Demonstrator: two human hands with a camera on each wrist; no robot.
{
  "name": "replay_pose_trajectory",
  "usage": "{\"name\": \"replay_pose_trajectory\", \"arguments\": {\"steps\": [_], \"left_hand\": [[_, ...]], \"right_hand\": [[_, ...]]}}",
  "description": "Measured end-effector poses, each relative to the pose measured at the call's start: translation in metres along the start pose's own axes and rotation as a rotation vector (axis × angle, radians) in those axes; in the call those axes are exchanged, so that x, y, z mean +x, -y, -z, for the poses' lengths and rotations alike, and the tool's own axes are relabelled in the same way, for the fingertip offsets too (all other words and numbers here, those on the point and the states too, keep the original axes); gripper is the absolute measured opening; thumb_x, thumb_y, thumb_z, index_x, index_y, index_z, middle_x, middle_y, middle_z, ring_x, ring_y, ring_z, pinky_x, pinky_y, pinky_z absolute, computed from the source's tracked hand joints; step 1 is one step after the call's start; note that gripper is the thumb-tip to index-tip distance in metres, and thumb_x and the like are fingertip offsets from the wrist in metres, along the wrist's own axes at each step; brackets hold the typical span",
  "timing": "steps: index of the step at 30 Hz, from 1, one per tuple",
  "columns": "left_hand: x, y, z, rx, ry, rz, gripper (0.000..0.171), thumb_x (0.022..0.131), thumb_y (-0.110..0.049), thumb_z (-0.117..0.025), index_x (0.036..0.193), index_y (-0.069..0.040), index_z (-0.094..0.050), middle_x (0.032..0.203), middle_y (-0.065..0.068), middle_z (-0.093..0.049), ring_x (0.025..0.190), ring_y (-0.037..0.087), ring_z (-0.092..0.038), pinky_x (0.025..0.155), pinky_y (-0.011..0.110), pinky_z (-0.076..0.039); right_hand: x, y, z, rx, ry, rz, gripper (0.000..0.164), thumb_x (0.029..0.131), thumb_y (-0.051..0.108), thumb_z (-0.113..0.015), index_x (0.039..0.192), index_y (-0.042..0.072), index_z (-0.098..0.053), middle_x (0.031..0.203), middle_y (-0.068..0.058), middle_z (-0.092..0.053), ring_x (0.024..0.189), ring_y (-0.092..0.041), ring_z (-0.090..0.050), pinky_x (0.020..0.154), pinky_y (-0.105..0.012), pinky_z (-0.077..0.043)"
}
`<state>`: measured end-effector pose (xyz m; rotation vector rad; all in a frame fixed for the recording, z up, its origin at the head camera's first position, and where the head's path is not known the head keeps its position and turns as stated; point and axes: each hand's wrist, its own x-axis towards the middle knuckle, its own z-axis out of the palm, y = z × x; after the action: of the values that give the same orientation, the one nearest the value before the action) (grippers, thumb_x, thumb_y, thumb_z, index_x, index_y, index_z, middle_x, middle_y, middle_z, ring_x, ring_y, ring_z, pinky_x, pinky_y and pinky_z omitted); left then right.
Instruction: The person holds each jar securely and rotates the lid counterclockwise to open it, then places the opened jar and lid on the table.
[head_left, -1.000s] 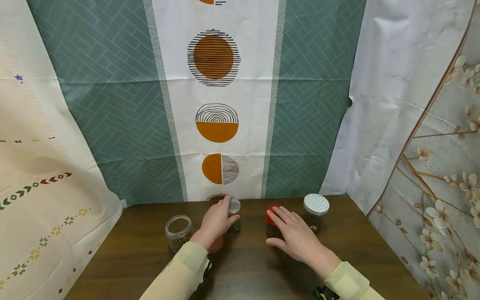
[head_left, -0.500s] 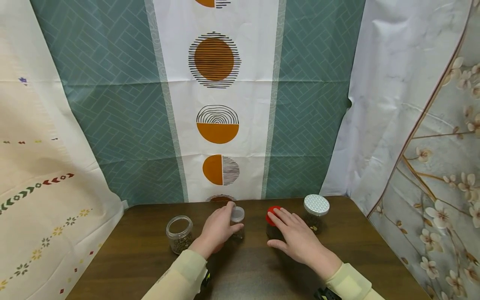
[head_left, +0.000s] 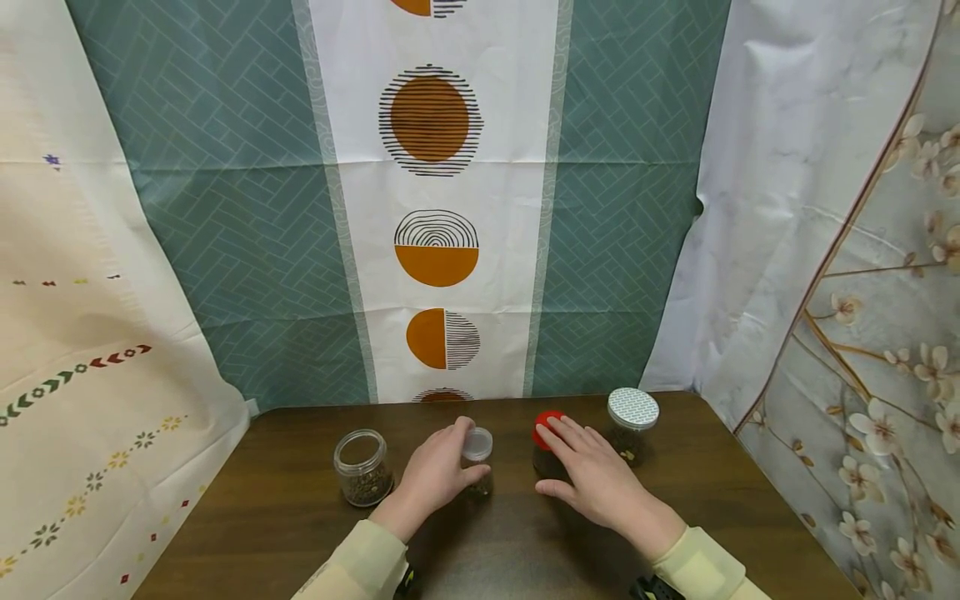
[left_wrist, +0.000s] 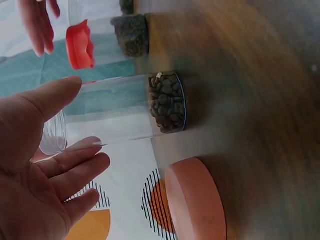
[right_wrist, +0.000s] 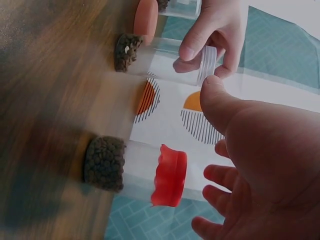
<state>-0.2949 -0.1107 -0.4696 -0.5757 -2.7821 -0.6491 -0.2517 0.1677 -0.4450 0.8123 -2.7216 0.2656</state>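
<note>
My left hand (head_left: 431,471) grips a tall clear jar (left_wrist: 117,107) with a translucent screw lid (head_left: 477,443), thumb on one side and fingers on the other, close to the lid. Brown pellets (left_wrist: 167,102) fill the bottom of that jar. My right hand (head_left: 592,475) is held out with spread, relaxed fingers beside a second clear jar (right_wrist: 137,160), which has a red wavy-edged lid (right_wrist: 170,175) and dark pellets inside. In the right wrist view a gap shows between the fingers and this red lid.
A lidless clear jar (head_left: 362,475) of brown bits stands at the left. A jar with a white patterned lid (head_left: 632,408) stands at the back right. A thick salmon-pink round piece (left_wrist: 197,200) lies behind my left hand. The table's back edge meets hanging cloth (head_left: 622,250).
My left hand has brought the tall clear jar a little nearer to me and slightly right. The pink piece has become hidden in the head view. My right hand has stayed nearly still.
</note>
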Motion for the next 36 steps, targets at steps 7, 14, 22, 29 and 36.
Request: {"name": "replay_pose_trajectory", "arguments": {"steps": [7, 14, 22, 29, 36], "left_hand": [[-0.011, -0.001, 0.001, 0.000, -0.014, -0.018, 0.067, 0.078, -0.046, -0.082, 0.129, -0.015, -0.051, 0.114, 0.000, -0.065, 0.096, 0.016, -0.062, 0.081, 0.036, -0.052], [-0.021, -0.001, 0.002, 0.014, -0.019, -0.040, 0.068, 0.078, -0.048, -0.080, 0.130, -0.016, -0.051, 0.114, 0.000, -0.065, 0.095, 0.015, -0.062, 0.079, 0.035, -0.052], [-0.033, -0.002, 0.003, 0.024, -0.042, -0.064, 0.067, 0.078, -0.047, -0.081, 0.128, -0.015, -0.052, 0.112, 0.000, -0.065, 0.094, 0.015, -0.063, 0.078, 0.036, -0.052], [-0.045, -0.003, 0.003, 0.055, -0.066, -0.093, 0.068, 0.078, -0.052, -0.079, 0.127, -0.014, -0.053, 0.105, -0.003, -0.067, 0.090, 0.012, -0.064, 0.081, 0.035, -0.050], [-0.054, -0.005, 0.006, 0.018, -0.050, -0.081, 0.067, 0.079, -0.048, -0.080, 0.129, -0.014, -0.052, 0.108, -0.003, -0.065, 0.096, 0.014, -0.062, 0.081, 0.035, -0.050]], "right_hand": [[-0.003, 0.003, 0.001, 0.003, -0.010, 0.017, 0.090, 0.089, 0.075, -0.044, 0.155, 0.013, -0.041, 0.157, -0.011, -0.037, 0.145, -0.032, -0.031, 0.115, -0.050, -0.022], [-0.005, 0.011, 0.001, -0.003, -0.006, 0.057, 0.085, 0.090, 0.066, -0.056, 0.154, 0.014, -0.042, 0.158, -0.010, -0.036, 0.146, -0.028, -0.031, 0.115, -0.048, -0.023], [-0.012, 0.020, 0.000, 0.016, 0.005, 0.101, 0.087, 0.090, 0.074, -0.042, 0.153, 0.013, -0.043, 0.158, -0.006, -0.036, 0.146, -0.029, -0.030, 0.114, -0.048, -0.025], [-0.021, 0.026, -0.003, 0.047, 0.011, 0.124, 0.087, 0.090, 0.073, -0.042, 0.153, 0.013, -0.044, 0.157, -0.007, -0.038, 0.145, -0.030, -0.031, 0.112, -0.050, -0.027], [-0.027, 0.029, -0.003, 0.052, 0.035, 0.111, 0.087, 0.090, 0.074, -0.041, 0.154, 0.016, -0.041, 0.159, -0.003, -0.034, 0.146, -0.028, -0.029, 0.113, -0.049, -0.026]]}}
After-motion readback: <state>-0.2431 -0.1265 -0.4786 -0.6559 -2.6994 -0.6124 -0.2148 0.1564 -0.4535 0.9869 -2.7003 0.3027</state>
